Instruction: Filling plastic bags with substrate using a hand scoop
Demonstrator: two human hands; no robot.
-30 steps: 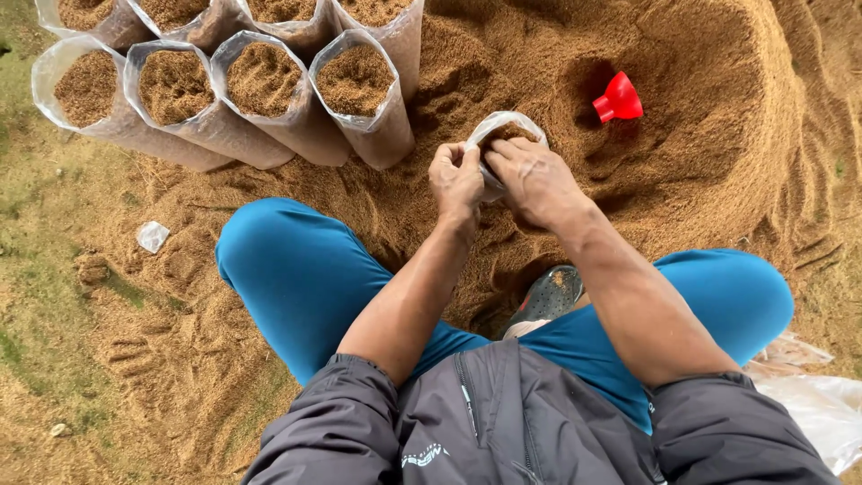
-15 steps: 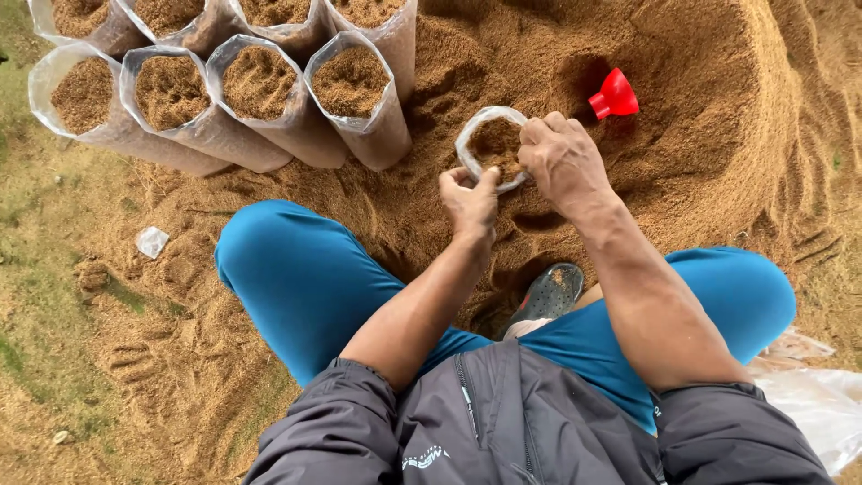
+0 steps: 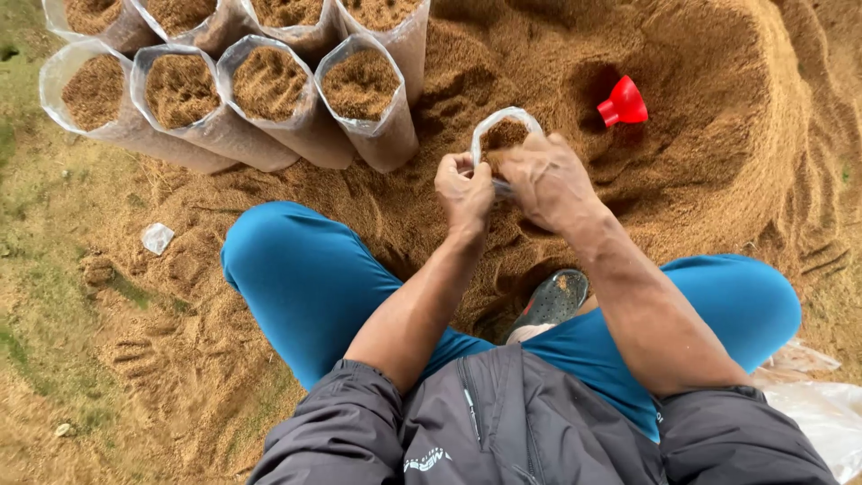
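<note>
A small clear plastic bag (image 3: 505,130) partly filled with brown sawdust stands on the sawdust pile (image 3: 700,144) in front of me. My left hand (image 3: 464,189) pinches its near rim on the left side. My right hand (image 3: 546,180) grips the rim on the right, fingers curled over the edge. The bag's mouth is held open between both hands. A red funnel (image 3: 622,102) lies on the pile to the right of the bag, apart from both hands.
Several filled clear bags (image 3: 364,90) stand upright in rows at the upper left. My blue-trousered knees (image 3: 296,269) spread either side, a grey shoe (image 3: 552,301) between them. Loose plastic (image 3: 822,413) lies at the lower right; a small scrap (image 3: 156,237) on the left.
Both hands have shifted on the bag: the right hand moved from over the mouth to the right rim, and the mouth now stands open and upright.
</note>
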